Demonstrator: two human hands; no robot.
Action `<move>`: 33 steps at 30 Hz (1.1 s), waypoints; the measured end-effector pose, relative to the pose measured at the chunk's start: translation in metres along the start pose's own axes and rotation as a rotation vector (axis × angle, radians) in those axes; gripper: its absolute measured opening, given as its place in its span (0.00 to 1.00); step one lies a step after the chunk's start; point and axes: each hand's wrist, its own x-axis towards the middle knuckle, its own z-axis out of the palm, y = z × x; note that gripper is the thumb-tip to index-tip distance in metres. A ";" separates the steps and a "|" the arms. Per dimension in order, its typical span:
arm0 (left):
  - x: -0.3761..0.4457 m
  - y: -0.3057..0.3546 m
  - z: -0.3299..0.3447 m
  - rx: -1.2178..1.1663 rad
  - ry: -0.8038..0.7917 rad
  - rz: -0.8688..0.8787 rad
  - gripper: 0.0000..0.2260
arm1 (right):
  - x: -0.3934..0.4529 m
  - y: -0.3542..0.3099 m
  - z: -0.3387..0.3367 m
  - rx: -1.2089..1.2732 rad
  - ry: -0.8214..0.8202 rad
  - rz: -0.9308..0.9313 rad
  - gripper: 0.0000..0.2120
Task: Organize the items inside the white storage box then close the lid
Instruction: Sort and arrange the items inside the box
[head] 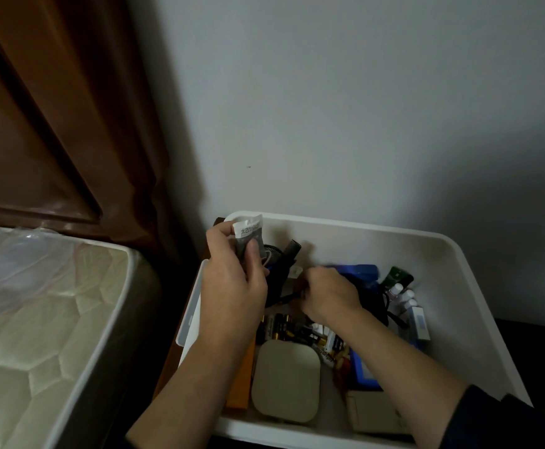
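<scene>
**Both hands in the open box**

The white box stands open against the wall, beside the bed. The left hand pinches a small packet between thumb and fingers over the box's far left corner. The right hand reaches into the middle, fingers curled around a dark item; what it is I cannot tell. Batteries and a beige case lie nearer.

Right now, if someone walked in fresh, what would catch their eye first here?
Two bare hands working in the open white storage box by the wall. The left hand pinches a small grey-and-white packet at the box's far left corner, while the right hand digs into dark clutter mid-box. Nearer, a pale rounded case lies beside loose batteries.
</scene>
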 end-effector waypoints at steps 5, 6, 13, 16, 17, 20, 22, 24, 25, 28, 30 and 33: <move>0.000 0.001 0.001 0.015 -0.010 -0.005 0.11 | 0.006 0.004 0.003 -0.067 0.114 0.024 0.03; 0.000 0.001 0.001 0.016 -0.012 -0.006 0.11 | 0.006 0.004 0.006 -0.080 0.133 0.026 0.02; 0.000 0.001 0.000 0.013 -0.014 -0.016 0.11 | 0.007 0.008 0.019 -0.104 0.223 0.008 0.05; 0.000 0.001 0.000 0.011 -0.019 -0.019 0.12 | 0.006 0.008 0.019 -0.068 0.293 -0.031 0.05; 0.000 0.001 0.000 0.012 -0.020 -0.022 0.12 | 0.006 0.008 0.018 -0.059 0.301 -0.035 0.06; 0.000 0.000 0.000 0.021 -0.020 -0.019 0.12 | 0.006 0.009 0.019 -0.054 0.283 -0.015 0.07; 0.001 0.000 0.000 0.021 -0.022 -0.018 0.12 | 0.006 0.009 0.018 -0.051 0.276 0.003 0.07; 0.001 0.000 0.000 0.017 -0.022 -0.018 0.11 | 0.007 0.010 0.018 -0.038 0.260 0.018 0.06; 0.001 0.000 0.000 0.017 -0.022 -0.017 0.11 | 0.006 0.009 0.017 -0.029 0.242 0.026 0.05; 0.001 0.001 0.000 0.020 -0.019 -0.015 0.12 | 0.006 0.008 0.010 0.011 0.187 0.042 0.04; 0.001 0.001 0.001 0.023 -0.014 -0.013 0.12 | 0.007 0.007 0.001 0.067 0.183 0.018 0.06; 0.001 0.000 0.001 0.034 -0.018 -0.017 0.12 | 0.005 0.005 -0.009 0.128 0.149 -0.039 0.06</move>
